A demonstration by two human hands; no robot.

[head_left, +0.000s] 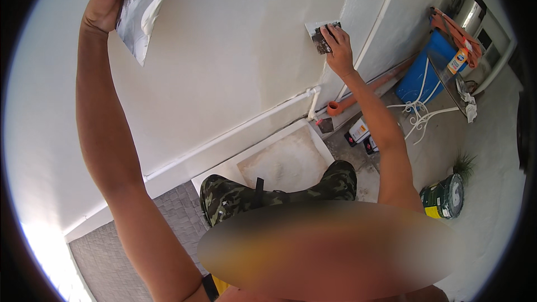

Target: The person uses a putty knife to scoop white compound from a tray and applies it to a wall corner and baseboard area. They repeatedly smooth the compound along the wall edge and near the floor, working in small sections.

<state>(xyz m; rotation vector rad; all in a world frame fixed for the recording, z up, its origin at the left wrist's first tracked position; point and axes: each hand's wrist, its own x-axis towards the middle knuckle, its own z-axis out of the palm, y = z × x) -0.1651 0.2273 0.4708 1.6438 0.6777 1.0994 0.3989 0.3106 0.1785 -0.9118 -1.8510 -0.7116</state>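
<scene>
My left hand (104,8) is raised at the upper left, closed on the edge of a flat board (134,36). White putty (155,11) is smeared thickly over the board, and its top runs out of the picture. My right hand (339,55) grips a wide putty knife (323,40) with a dark, stained body. The pale blade is against the white wall (224,45), close to the inside corner; whether its whole edge touches cannot be made out. A damp-looking, greyer patch shows on the wall left of the knife.
A white pipe (229,132) runs low along the wall above a shallow white tray (226,169) by my knees. At right are an orange pipe (380,82), boxes (358,130), a blue bin (419,72), a glass-topped table (447,86) with a spray bottle (457,60), and a bucket (442,198).
</scene>
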